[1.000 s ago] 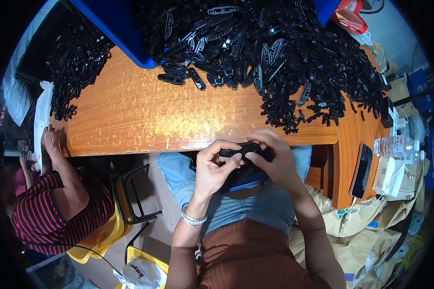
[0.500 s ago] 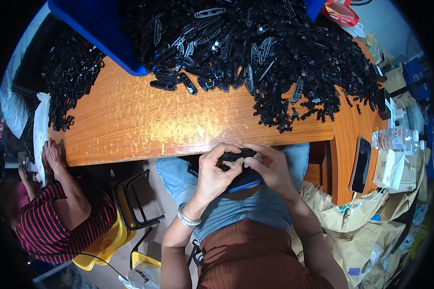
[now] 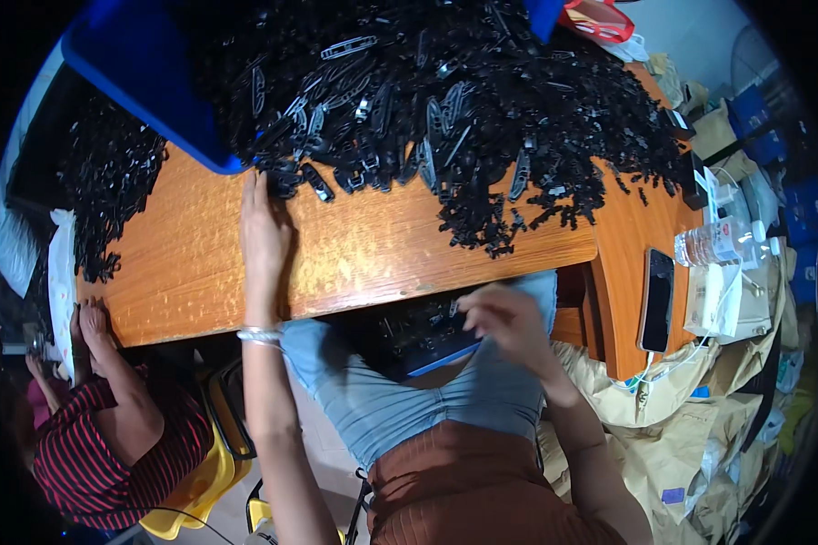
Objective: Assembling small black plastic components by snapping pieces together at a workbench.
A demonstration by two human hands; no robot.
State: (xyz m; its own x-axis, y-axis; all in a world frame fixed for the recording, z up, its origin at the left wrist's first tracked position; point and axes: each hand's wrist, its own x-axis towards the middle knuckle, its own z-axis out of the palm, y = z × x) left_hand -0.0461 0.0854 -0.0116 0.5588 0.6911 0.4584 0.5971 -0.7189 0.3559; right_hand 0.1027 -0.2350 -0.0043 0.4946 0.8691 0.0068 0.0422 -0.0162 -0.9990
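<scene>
The left hand (image 3: 264,227) lies stretched out on the wooden table (image 3: 354,245), fingers straight and close together, palm down, its fingertips reaching the near edge of the big heap of black plastic parts (image 3: 463,109) that covers the far half of the table. It grips nothing; the fingertips touch or nearly touch the loose pieces just below the corner of the blue bin (image 3: 145,73), which stands tilted at the far left corner of the table with parts spilling from it. A silver bracelet (image 3: 261,335) circles the left wrist, which crosses the near edge of the table.

The right hand (image 3: 509,318) is below the near edge of the table, over the person's lap. Its fingers are curled at the rim of a small blue tray (image 3: 441,352) that rests on the lap and holds a few black parts (image 3: 409,329); the hand is blurred, so I cannot tell whether it pinches a part or only touches the tray.

On the right end of the table lie a dark phone (image 3: 656,300) and, further out, a clear water bottle (image 3: 718,241). A smaller heap of black parts (image 3: 109,191) sits at the left end of the table. At the left, another person in a red-and-black striped shirt (image 3: 109,445) sits with a hand (image 3: 91,322) at the near left corner of the table.
</scene>
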